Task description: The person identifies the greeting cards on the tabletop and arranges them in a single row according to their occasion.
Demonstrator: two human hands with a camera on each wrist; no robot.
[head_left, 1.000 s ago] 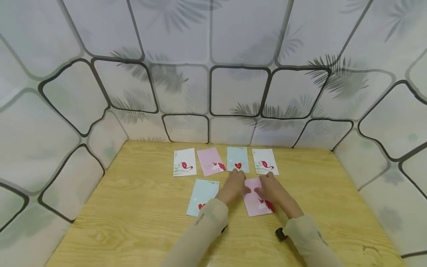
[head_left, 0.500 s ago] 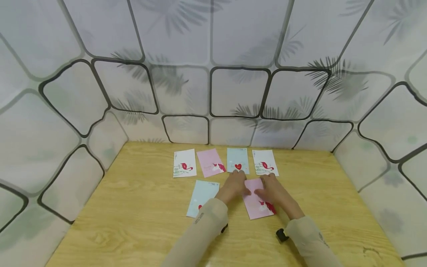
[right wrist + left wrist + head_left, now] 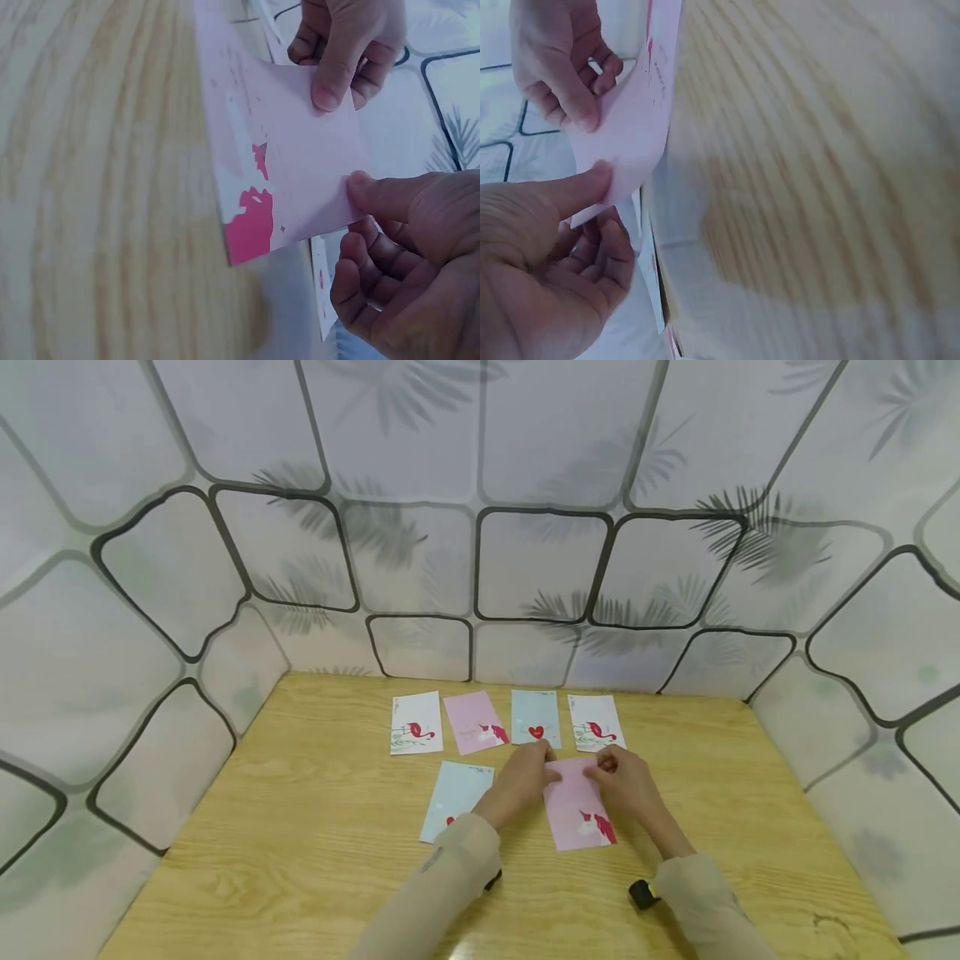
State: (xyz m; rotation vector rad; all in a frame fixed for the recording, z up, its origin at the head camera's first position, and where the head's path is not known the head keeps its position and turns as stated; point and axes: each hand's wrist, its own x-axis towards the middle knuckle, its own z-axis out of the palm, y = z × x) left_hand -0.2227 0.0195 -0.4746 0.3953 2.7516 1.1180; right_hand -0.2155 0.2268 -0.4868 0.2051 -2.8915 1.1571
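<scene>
A pink unicorn card (image 3: 573, 797) is pinched at its far edge by both hands, one at each corner. My left hand (image 3: 523, 774) holds the left corner, thumb on top and fingers beneath. The right hand (image 3: 628, 781) grips the right corner the same way. In the left wrist view the pink card (image 3: 626, 139) curves up from the wooden table, its far edge raised. The right wrist view shows the unicorn print (image 3: 251, 225) at the low near edge. Left of the left hand lies a light blue heart card (image 3: 456, 797), partly covered by the sleeve.
A back row holds a white flamingo card (image 3: 416, 724), a pink unicorn card (image 3: 475, 723), a light blue heart card (image 3: 534, 714) and another white flamingo card (image 3: 595, 720). Behind the wooden table (image 3: 300, 827) rises a patterned cloth wall (image 3: 540, 568), with more cloth at both sides.
Both hands have gone from lying over the pink card's sides to pinching its far corners, and that edge is lifted. The other cards stay put.
</scene>
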